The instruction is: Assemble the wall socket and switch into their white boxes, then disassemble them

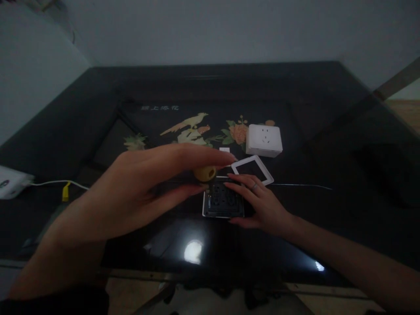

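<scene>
My left hand (154, 188) is closed around the yellow handle of a screwdriver (204, 173), whose butt end faces up toward me. The shaft points down over a wall socket (223, 201) lying with its dark back upward; the tip is hidden. My right hand (254, 201), with a ring on one finger, grips the right side of that socket and steadies it on the table. A white square frame (266, 173) lies just behind my right hand, partly covered by its fingers.
A white box with a socket picture (264, 139) stands behind the frame. At the left lie a white device (13, 181) and its white cable with a yellow tag (65, 191). The dark glossy table (311, 210) meets a wall at the back.
</scene>
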Demonstrator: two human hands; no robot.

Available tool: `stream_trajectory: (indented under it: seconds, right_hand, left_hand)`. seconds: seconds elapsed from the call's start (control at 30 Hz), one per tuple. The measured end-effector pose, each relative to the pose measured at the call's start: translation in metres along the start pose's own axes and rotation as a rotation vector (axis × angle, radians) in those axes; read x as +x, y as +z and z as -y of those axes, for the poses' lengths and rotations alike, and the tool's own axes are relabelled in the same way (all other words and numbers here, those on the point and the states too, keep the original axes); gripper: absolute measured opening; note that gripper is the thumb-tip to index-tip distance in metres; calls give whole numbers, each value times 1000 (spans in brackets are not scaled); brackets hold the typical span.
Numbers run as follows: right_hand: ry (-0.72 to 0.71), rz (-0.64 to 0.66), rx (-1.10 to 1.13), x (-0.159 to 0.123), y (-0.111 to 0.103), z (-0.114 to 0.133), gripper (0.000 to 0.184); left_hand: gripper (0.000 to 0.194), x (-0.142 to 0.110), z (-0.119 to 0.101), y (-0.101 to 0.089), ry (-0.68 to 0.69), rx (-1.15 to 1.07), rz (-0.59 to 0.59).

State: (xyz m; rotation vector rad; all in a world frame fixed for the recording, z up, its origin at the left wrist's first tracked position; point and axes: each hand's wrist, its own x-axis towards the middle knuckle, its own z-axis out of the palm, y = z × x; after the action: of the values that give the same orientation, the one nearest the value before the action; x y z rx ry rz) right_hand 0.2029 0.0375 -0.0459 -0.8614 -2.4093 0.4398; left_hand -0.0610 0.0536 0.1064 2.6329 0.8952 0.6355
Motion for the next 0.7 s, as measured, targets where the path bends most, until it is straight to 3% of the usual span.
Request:
stream_trajectory:
  seconds: [0.2, 0.4, 0.6, 0.7]
  right_hand:
    - [1, 0, 14, 0, -1, 0, 73]
    - [-12, -3, -4, 1, -1, 0, 72]
    - [-6, -2, -3, 0, 0, 0, 72]
    - [-10, -12, -12, 0, 0, 0, 73]
  left_hand:
    - [31, 1, 5, 3, 76, 33, -99]
    - [45, -1, 3, -1, 15, -15, -14]
    - [29, 2, 3, 10, 6, 37, -190]
    - [32, 2, 4, 10, 19, 68, -171]
